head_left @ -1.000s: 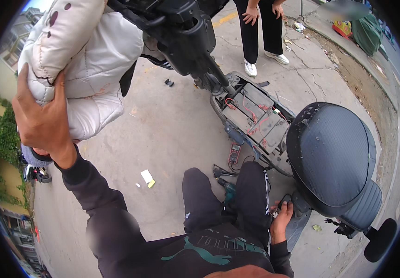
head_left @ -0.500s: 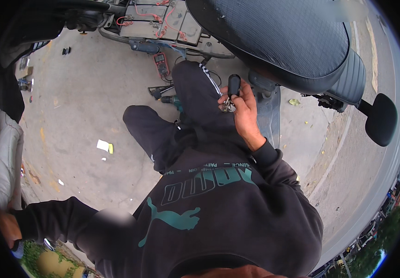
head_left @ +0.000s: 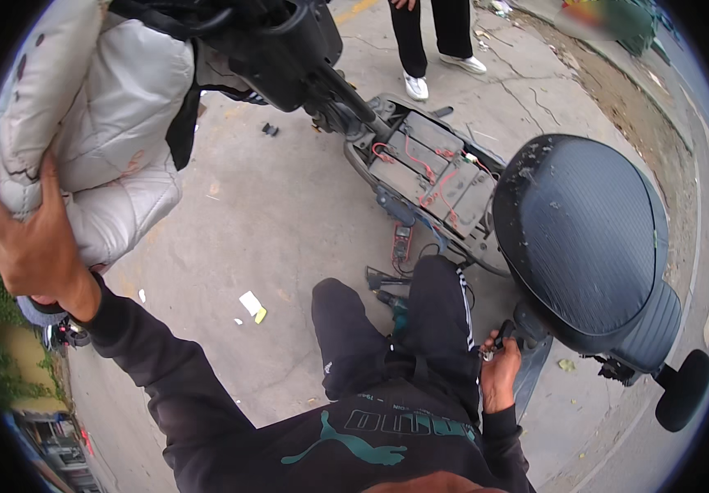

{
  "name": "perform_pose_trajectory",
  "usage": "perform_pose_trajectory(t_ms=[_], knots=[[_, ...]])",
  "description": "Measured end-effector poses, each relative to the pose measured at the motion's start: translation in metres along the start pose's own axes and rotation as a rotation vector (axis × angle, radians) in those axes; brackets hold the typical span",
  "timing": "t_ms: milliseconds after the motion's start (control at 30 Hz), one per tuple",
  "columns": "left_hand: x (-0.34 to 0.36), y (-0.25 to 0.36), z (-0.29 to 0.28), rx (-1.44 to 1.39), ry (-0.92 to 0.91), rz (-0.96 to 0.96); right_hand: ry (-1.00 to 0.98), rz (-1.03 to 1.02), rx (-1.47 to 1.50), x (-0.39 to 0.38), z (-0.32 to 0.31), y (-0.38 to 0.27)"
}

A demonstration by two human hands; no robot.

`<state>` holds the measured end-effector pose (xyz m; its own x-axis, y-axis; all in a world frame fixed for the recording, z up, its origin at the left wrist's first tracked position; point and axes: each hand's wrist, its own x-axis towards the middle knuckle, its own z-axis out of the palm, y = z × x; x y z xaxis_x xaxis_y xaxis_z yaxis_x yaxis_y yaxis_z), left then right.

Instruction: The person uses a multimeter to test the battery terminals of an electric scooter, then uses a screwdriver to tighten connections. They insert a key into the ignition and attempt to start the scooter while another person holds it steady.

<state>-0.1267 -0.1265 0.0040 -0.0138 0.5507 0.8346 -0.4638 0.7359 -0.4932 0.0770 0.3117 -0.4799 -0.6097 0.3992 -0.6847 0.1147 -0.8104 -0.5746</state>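
Note:
My left hand (head_left: 42, 246) grips the end of a white quilted handlebar cover (head_left: 137, 156) at the far left, thumb and fingers on opposite sides of it. Low down beside the scooter, my right hand (head_left: 500, 378) holds a black key fob (head_left: 504, 331) with metal keys partly hidden by its fingers. Just beyond that hand is the black scooter seat (head_left: 580, 238). In the scooter's open footboard, several grey batteries (head_left: 441, 160) joined by red wires are exposed.
A red multimeter (head_left: 402, 244) and a green drill (head_left: 395, 306) lie on the ground by my knees. White and yellow scraps (head_left: 251, 303) lie left of them. A person in black trousers (head_left: 408, 37) stands beyond the scooter. A black mirror (head_left: 683, 390) juts out at right.
The view has tilted up and left, bringing the handlebar cover, my left hand and the standing person into sight. My right hand still holds the key fob, now lower in the picture.

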Motion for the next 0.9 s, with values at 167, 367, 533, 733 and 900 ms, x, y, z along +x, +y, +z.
perform_pose_trajectory(t_ms=[167, 367, 533, 733, 900], knots=[[0.007, 0.030, -0.003, -0.168, 0.005, -0.082, 0.138, -0.026, 0.039, 0.025, -0.026, 0.012], [0.006, 0.016, -0.014, -0.163, -0.014, -0.074, 0.116, -0.001, -0.040, 0.030, -0.017, 0.011], [0.006, 0.020, -0.008, -0.199, -0.007, -0.091, 0.114, 0.016, 0.003, 0.081, -0.055, 0.029], [0.004, 0.019, -0.009, -0.193, -0.018, -0.091, 0.125, -0.015, -0.004, 0.088, -0.059, 0.029], [0.002, 0.017, -0.007, -0.208, -0.012, -0.078, 0.133, -0.033, -0.010, 0.077, -0.046, 0.026]])
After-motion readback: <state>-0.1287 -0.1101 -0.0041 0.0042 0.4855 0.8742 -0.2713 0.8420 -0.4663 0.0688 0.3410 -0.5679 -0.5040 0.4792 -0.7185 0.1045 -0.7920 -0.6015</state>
